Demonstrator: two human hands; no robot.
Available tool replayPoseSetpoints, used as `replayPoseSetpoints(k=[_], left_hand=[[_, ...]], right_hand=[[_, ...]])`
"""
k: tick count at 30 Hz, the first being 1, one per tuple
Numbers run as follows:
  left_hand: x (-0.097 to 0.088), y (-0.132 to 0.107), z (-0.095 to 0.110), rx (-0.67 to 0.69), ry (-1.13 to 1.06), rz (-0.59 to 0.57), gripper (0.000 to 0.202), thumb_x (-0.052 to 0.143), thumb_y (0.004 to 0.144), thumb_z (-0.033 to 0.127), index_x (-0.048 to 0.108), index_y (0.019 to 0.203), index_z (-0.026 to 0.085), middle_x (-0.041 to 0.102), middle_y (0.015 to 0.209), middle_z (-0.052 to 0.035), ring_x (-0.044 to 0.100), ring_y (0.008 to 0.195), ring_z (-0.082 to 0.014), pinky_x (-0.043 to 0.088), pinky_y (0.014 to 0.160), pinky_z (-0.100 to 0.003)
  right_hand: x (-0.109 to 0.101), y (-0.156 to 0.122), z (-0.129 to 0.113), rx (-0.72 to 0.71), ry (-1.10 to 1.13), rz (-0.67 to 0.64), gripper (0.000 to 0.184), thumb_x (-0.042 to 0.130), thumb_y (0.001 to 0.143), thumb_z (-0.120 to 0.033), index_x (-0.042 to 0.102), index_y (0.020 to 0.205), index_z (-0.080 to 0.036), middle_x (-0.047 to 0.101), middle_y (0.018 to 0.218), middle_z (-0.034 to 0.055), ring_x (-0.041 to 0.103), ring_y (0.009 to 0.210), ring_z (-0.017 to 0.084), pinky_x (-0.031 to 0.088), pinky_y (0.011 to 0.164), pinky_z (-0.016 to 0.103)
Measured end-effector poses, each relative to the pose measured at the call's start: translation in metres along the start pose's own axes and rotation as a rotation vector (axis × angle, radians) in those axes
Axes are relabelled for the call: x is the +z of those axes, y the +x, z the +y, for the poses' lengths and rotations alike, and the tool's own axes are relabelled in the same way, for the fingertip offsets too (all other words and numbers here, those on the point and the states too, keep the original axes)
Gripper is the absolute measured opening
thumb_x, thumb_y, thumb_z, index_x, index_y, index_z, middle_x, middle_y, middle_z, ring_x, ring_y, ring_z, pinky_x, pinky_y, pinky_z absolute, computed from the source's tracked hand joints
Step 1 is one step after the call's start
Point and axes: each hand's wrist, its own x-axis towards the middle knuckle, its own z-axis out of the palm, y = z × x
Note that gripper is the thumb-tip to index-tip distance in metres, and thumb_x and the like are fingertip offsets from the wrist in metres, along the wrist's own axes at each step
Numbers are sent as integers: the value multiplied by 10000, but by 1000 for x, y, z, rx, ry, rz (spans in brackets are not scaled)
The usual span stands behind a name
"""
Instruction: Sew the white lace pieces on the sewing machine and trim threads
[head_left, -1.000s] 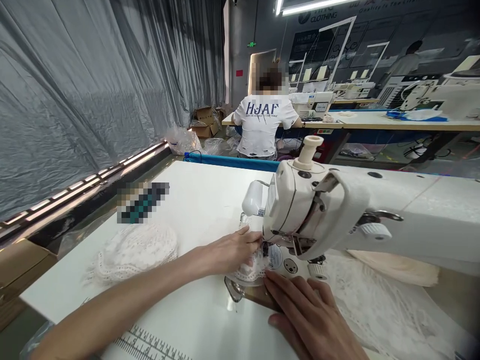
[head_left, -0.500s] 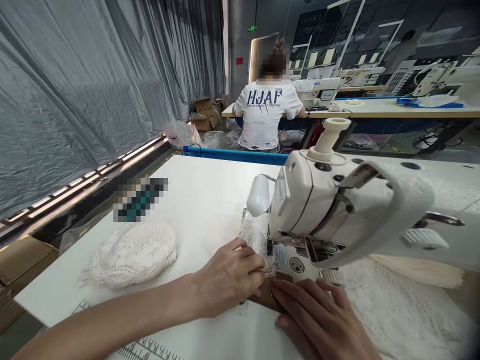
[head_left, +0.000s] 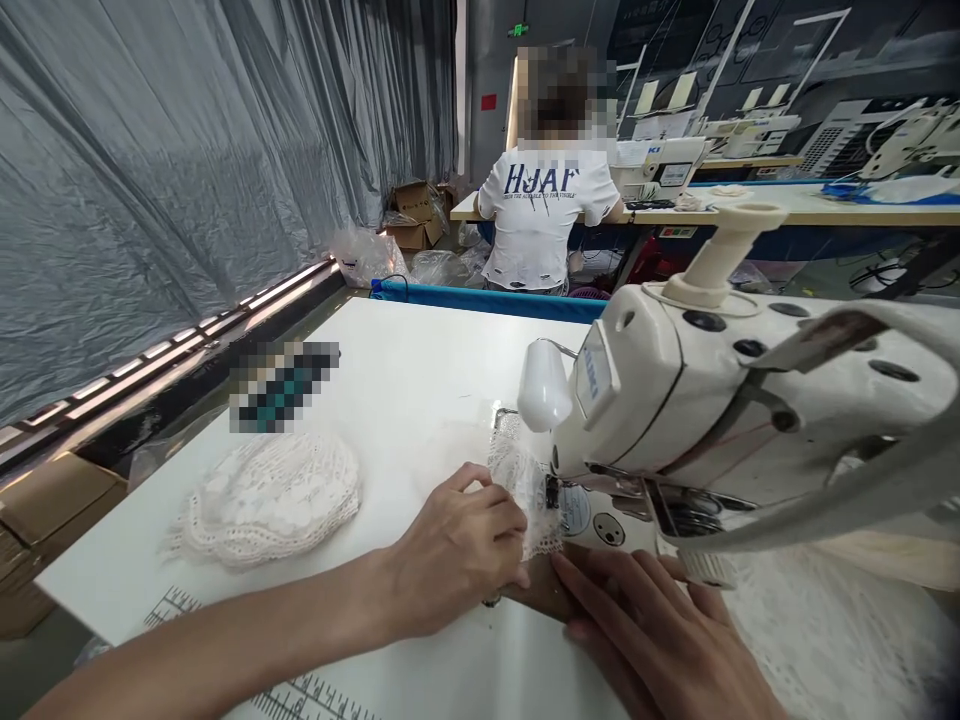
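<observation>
Presently: white desk (head_left: 420,355). Sewing machine (head_left: 637,390), mounted there. Right hand (head_left: 660,630), laid nearly flat, gripping nothing visible. Left hand (head_left: 469,540), drawn back toward the wearer since a second ago, fingers curled, grip hidden. Lace piece (head_left: 517,478), by the presser foot (head_left: 553,490), near edge beside both hands; presumably guided from there.

Table (head_left: 420,350) at centre, stack (head_left: 274,495) on its left; machine (head_left: 637,390) at right, lace (head_left: 517,480) by its needle; left hand (head_left: 465,535) lower centre, right hand (head_left: 656,620) lower right; curtain (head_left: 225,140) upper left.
</observation>
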Motion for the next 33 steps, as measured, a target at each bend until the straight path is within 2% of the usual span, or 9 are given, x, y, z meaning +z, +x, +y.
replayPoseSetpoints(k=[8, 14, 18, 20, 21, 24, 26, 29, 33], left_hand=[[-6, -3, 3, 7, 48, -6, 402, 562, 884, 280, 489, 516, 136, 614, 703, -13, 536, 667, -113, 395, 733, -321], [-13, -4, 7, 74, 62, -61, 279, 539, 896, 229, 555, 633, 137, 616, 975, -56, 528, 746, -122, 409, 765, -315], [-22, -2, 7, 68, 98, -206, 295, 554, 882, 325, 528, 654, 139, 553, 713, -24, 471, 641, -131, 402, 653, -301], [-27, -1, 8, 65, 129, -234, 153, 550, 876, 210, 546, 745, 130, 519, 666, -5, 439, 608, -126, 388, 625, -290], [-28, -1, 8, 63, 143, -230, 84, 529, 863, 121, 550, 781, 125, 508, 657, 1, 423, 594, -121, 378, 611, -281], [-29, 0, 10, 63, 157, -201, 188, 478, 814, -13, 520, 698, 128, 470, 639, 4, 393, 585, -115, 341, 575, -264], [-29, 0, 10, 71, 142, -200, 244, 492, 802, -13, 462, 612, 138, 454, 648, -2, 396, 606, -119, 329, 571, -264], [-30, 0, 10, 71, 130, -217, 248, 493, 790, -19, 448, 606, 141, 452, 670, -9, 400, 630, -126, 326, 580, -266], [-33, 0, 9, 53, 132, -266, 53, 512, 824, 85, 543, 805, 123, 506, 766, -36, 423, 685, -149, 351, 622, -295]], right_hand=[[4, -7, 6, -78, -65, -50, 350, 405, 955, -277, 527, 1269, -179, 665, 1069, 104, 642, 762, 197, 381, 719, 369], [7, -7, 8, -88, -62, -56, 368, 420, 947, -303, 522, 1280, -184, 666, 1078, 111, 655, 758, 200, 412, 723, 375], [7, -7, 6, -68, -56, -73, 369, 422, 946, -298, 514, 1285, -186, 660, 1098, 112, 652, 748, 203, 409, 712, 379], [7, -7, 5, -61, -54, -72, 367, 423, 945, -292, 513, 1284, -183, 656, 1105, 113, 649, 737, 200, 406, 716, 382], [7, -7, 5, -60, -52, -71, 365, 427, 944, -288, 515, 1281, -179, 655, 1101, 113, 648, 731, 198, 406, 723, 384], [6, -6, 4, -55, -41, -64, 361, 434, 942, -283, 519, 1274, -171, 661, 1068, 108, 644, 710, 189, 409, 733, 382], [4, -5, 3, -47, -38, -64, 365, 431, 942, -290, 518, 1276, -171, 663, 1054, 103, 640, 693, 187, 414, 714, 376], [3, -4, 3, -46, -37, -58, 368, 430, 942, -292, 518, 1277, -169, 662, 1044, 102, 637, 674, 187, 419, 697, 378], [4, -4, 3, -46, -28, -80, 356, 435, 943, -279, 529, 1267, -166, 658, 1069, 111, 638, 703, 188, 429, 723, 392]])
